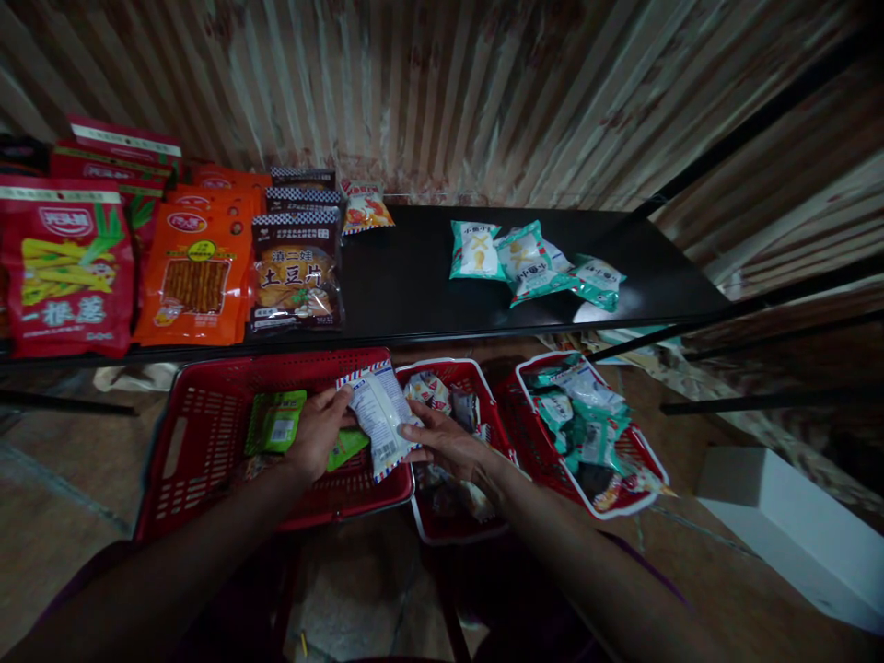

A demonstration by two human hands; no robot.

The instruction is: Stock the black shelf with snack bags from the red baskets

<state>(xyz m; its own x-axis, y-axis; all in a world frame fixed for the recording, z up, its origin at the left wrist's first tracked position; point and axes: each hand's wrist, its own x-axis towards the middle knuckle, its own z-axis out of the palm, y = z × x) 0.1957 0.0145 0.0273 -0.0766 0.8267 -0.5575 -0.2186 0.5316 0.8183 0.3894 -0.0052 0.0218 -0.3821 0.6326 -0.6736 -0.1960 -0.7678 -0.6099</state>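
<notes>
Both my hands hold one white snack bag [379, 419] with red and blue striped edges, its printed back and barcode facing up. My left hand [321, 428] grips its left edge, and my right hand [446, 442] pinches the lower right side. The bag is above the meeting rims of a large red basket [186, 451] and a smaller red basket with a white rim [421, 516]. Green packets [276, 422] lie in the large basket, partly hidden by my left hand. Mixed snack bags [428, 391] fill the smaller one.
A black shelf [407, 276] runs across, with red bags [65, 267], orange bags [197, 267], brown potato-chip bags [296, 267] and teal-white bags [531, 262]. Another red basket [656, 470] with teal bags stands right, near a white box [794, 525]. A curtain [414, 101] hangs behind.
</notes>
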